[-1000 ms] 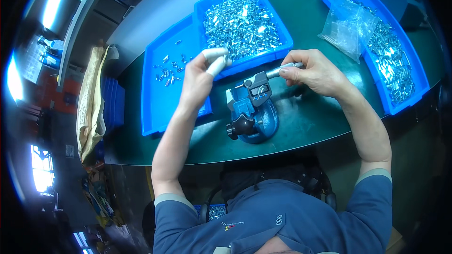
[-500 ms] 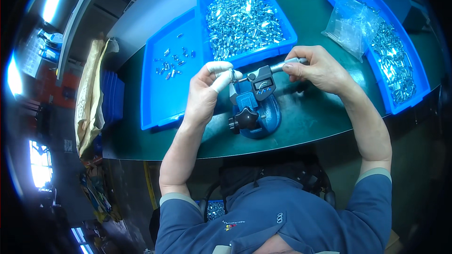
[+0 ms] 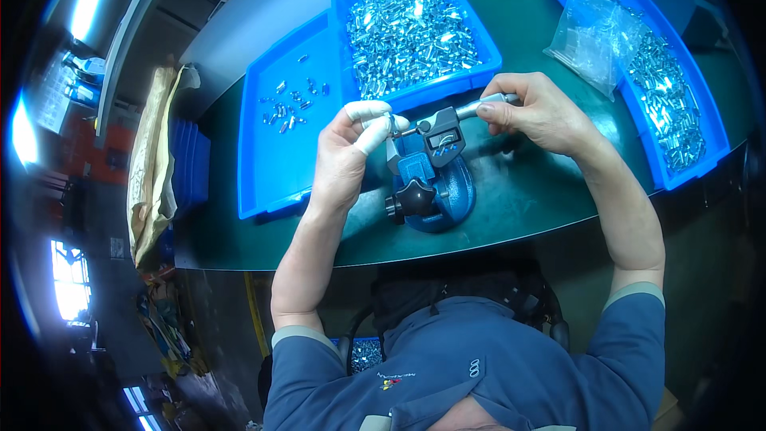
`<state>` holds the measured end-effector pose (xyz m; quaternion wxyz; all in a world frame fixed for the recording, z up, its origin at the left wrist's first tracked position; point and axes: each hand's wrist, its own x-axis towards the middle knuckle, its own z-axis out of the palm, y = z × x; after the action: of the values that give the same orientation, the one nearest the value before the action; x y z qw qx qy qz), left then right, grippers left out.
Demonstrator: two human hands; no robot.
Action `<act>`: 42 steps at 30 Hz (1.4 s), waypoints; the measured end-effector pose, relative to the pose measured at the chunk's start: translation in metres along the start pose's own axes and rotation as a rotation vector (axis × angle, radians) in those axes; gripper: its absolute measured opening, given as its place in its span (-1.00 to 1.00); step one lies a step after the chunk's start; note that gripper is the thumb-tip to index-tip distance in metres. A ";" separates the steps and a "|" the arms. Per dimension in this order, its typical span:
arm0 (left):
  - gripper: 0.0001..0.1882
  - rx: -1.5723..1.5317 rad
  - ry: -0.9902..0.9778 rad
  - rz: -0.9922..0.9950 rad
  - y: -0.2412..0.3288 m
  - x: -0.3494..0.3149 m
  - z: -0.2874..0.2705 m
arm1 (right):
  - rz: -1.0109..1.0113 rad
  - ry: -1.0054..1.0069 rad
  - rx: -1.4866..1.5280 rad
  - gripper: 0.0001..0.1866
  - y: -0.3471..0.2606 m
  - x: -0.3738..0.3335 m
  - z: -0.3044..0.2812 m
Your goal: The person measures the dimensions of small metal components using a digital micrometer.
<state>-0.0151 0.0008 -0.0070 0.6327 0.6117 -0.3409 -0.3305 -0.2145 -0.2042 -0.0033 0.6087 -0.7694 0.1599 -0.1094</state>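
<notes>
A digital micrometer with a small display is clamped in a blue stand that has a black star knob. My left hand, with white covers on its fingertips, pinches a small metal part at the micrometer's measuring gap. The fingers mostly hide that part. On the other side, my right hand holds the micrometer's silver thimble between thumb and fingers.
Behind the micrometer stands a blue tray heaped with small metal parts. Left of it, a shallower blue tray carries several scattered pieces. A third tray at right holds more parts and a clear plastic bag. Brown paper hangs at the table's left.
Both hands stay at the micrometer with nearly the same grip. My right hand's fingers have shifted slightly on the thimble. The whole view has moved a little.
</notes>
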 end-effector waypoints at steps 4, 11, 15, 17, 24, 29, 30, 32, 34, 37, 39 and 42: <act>-0.79 -0.017 0.002 -0.027 0.002 0.000 0.002 | 0.012 0.004 0.010 -0.67 -0.001 0.000 0.001; -0.79 -0.007 -0.002 0.003 0.001 0.001 0.003 | 0.006 0.001 -0.002 -0.67 -0.001 0.001 0.001; -0.80 0.010 -0.019 -0.044 0.003 -0.001 0.002 | -0.005 0.001 -0.011 -0.67 0.000 0.000 0.001; -0.80 0.014 -0.021 -0.053 0.002 -0.001 0.003 | 0.002 0.001 0.004 -0.67 0.000 0.000 0.001; -0.80 0.007 -0.012 -0.004 -0.002 -0.002 0.002 | -0.026 0.034 0.030 -0.70 -0.002 -0.001 0.002; -0.80 0.011 -0.010 -0.022 0.000 -0.003 0.003 | -0.033 0.005 0.039 -0.69 0.000 0.000 0.002; -0.80 0.020 -0.006 -0.009 -0.001 -0.002 0.003 | -0.040 0.013 0.015 -0.69 -0.001 0.000 0.002; -0.79 0.030 -0.002 0.002 -0.001 -0.003 0.002 | -0.048 0.018 -0.008 -0.68 -0.001 0.000 0.002; -0.78 0.027 -0.012 -0.008 0.001 -0.003 0.003 | -0.051 0.016 0.012 -0.67 0.000 0.000 0.002; -0.79 0.033 -0.013 0.019 -0.002 -0.003 0.003 | -0.056 0.024 -0.037 -0.67 0.002 0.001 0.001; -0.80 0.028 -0.014 0.012 -0.001 -0.003 0.004 | -0.055 0.034 -0.023 -0.65 0.003 0.001 0.001; -0.80 0.028 -0.012 0.012 -0.001 -0.004 0.004 | -0.053 0.047 -0.022 -0.62 0.003 0.002 0.001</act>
<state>-0.0210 0.0019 -0.0082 0.6241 0.6163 -0.3530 -0.3257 -0.2130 -0.2046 -0.0069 0.5932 -0.7771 0.1551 -0.1419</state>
